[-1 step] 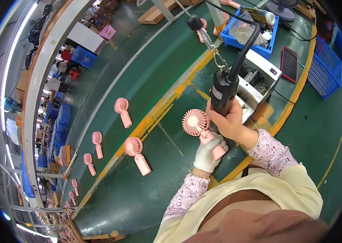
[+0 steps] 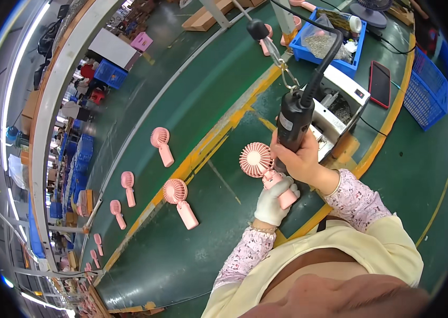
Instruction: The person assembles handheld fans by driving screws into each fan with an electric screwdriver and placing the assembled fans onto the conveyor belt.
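A loose pink fan (image 2: 181, 202) at left, a held pink fan (image 2: 272, 179) near the middle, a black power tool (image 2: 291, 124) at right.
The loose one lies on the green work surface (image 2: 144, 265), apart from both hands. The held one's round grille (image 2: 256, 159) looks stiff but thin-ribbed, so squeezing there could crack it. The white-gloved left hand (image 2: 270, 205) wraps the handle, the better place to hold; the plastic seems light, smooth and perhaps slippery. The bare right hand (image 2: 302, 159) is curled around the tool, probably heavier; its tip is hidden near the fan's neck.
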`<state>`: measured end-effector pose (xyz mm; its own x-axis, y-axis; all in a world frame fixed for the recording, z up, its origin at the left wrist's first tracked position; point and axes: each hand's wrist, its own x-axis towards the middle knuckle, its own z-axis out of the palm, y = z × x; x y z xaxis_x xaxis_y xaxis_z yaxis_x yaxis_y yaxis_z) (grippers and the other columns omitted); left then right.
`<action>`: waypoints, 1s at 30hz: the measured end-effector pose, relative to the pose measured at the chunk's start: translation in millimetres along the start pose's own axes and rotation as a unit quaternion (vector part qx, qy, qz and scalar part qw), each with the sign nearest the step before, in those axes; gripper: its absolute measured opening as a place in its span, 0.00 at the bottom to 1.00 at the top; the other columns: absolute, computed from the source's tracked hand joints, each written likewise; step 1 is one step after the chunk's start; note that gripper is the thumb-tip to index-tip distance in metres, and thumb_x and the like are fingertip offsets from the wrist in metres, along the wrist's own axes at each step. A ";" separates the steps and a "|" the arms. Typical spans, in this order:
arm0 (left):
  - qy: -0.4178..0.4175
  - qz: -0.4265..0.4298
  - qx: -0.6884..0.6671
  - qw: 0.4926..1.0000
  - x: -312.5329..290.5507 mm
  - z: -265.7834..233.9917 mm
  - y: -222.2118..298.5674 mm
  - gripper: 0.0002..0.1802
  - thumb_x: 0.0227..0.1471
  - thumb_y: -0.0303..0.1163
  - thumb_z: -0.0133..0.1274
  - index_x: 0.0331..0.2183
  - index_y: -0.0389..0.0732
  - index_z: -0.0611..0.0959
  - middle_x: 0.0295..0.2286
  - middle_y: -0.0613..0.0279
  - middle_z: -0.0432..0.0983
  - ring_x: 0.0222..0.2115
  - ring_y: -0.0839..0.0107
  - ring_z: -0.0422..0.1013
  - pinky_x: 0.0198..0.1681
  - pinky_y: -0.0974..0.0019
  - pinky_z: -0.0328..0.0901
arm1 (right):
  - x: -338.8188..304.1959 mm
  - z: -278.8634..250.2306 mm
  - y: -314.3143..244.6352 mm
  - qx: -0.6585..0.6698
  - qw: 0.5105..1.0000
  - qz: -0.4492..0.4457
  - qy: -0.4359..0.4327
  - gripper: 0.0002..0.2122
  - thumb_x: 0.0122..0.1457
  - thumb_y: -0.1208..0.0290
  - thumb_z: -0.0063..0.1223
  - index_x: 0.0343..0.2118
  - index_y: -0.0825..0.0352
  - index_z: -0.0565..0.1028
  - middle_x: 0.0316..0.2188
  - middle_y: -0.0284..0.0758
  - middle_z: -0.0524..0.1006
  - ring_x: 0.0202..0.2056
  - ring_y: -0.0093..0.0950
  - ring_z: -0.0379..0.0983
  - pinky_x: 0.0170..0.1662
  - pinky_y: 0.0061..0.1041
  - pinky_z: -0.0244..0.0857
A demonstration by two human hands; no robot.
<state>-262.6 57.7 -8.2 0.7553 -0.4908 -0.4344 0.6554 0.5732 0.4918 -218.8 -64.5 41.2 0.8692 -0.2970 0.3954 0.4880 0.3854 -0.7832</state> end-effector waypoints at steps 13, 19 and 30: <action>-0.006 0.212 0.726 0.654 -5.7 -9.8 -2.1 0.16 0.42 0.28 0.54 0.38 0.48 0.79 0.36 0.56 0.75 0.37 0.54 0.70 0.37 0.59 0.65 | -14.8 -6.2 36.0 -0.143 0.986 -0.031 -0.083 0.26 0.43 0.72 0.64 0.46 0.70 0.66 0.30 0.36 0.76 0.29 0.25 0.74 0.34 0.23 0.67; -0.048 0.058 0.251 0.965 -2.4 -5.9 0.9 0.05 0.48 0.24 0.50 0.31 0.38 0.77 0.24 0.62 0.73 0.28 0.68 0.71 0.33 0.68 0.65 | -5.2 -5.3 18.6 -0.078 0.987 0.061 -0.124 0.20 0.44 0.80 0.59 0.42 0.69 0.69 0.31 0.29 0.74 0.31 0.17 0.69 0.35 0.19 0.65; 0.028 -0.113 -0.169 0.979 -4.0 26.0 11.6 0.07 0.50 0.27 0.50 0.34 0.41 0.71 0.29 0.60 0.69 0.31 0.66 0.67 0.36 0.61 0.64 | 32.4 -29.5 -14.2 -0.335 0.916 -0.215 0.055 0.17 0.44 0.78 0.63 0.37 0.71 0.69 0.22 0.31 0.74 0.23 0.17 0.69 0.27 0.18 0.64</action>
<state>-257.9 49.2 18.9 0.5830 -0.5990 -0.5489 0.7591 0.6425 0.1052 -199.9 -105.4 50.9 0.5773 -0.3956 0.7143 0.5926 -0.3988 -0.6999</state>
